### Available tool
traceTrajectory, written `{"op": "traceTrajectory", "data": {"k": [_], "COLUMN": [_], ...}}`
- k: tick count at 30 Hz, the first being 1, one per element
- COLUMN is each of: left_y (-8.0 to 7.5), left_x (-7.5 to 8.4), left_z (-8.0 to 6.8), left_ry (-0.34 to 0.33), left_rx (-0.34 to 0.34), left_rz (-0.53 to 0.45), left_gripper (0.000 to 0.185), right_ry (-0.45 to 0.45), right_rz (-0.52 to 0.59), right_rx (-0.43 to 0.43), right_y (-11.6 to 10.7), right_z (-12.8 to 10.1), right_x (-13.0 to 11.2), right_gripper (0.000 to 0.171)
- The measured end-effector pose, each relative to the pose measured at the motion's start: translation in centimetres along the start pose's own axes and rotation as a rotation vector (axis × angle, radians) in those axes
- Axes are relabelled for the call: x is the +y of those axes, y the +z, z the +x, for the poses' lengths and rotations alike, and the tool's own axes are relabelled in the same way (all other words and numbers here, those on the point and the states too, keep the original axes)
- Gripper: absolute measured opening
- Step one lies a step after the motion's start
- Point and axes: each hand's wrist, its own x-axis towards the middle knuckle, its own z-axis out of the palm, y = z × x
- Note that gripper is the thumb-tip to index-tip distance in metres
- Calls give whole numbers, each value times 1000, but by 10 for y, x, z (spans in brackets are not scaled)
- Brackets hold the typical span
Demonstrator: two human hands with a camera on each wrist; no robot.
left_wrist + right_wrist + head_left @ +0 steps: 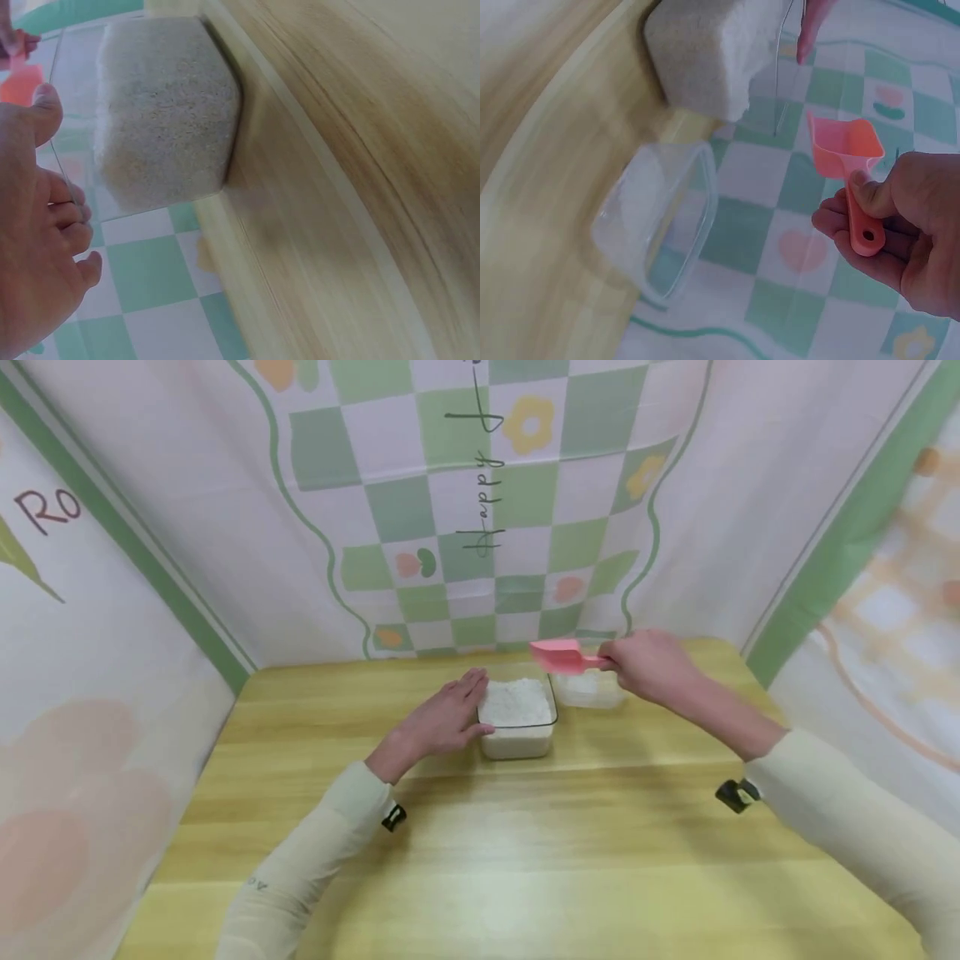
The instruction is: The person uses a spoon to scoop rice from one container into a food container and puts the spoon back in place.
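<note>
Low in the head view, two cream sleeves reach over the wooden table; the left hand lies flat, fingers straight, against the left side of the box of white grains at the middle; the right hand pinches the pink scoop above a near-empty clear box, right of middle.
</note>
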Motion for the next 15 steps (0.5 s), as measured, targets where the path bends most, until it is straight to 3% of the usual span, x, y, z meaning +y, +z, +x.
{"op": "traceTrajectory", "data": {"k": [8, 15], "left_y": [-1, -2], "left_x": [-4, -4], "left_z": [1, 1], "left_ry": [6, 0], "left_rx": [-10, -4], "left_rz": [-26, -1], "left_gripper": [83, 83], "right_ry": [-108, -186], "right_rz": [-87, -183], "right_rx": [-138, -171], "right_y": [3, 8], "right_z": [28, 43], "right_x": [-33, -57], "right_gripper": [18, 26]}}
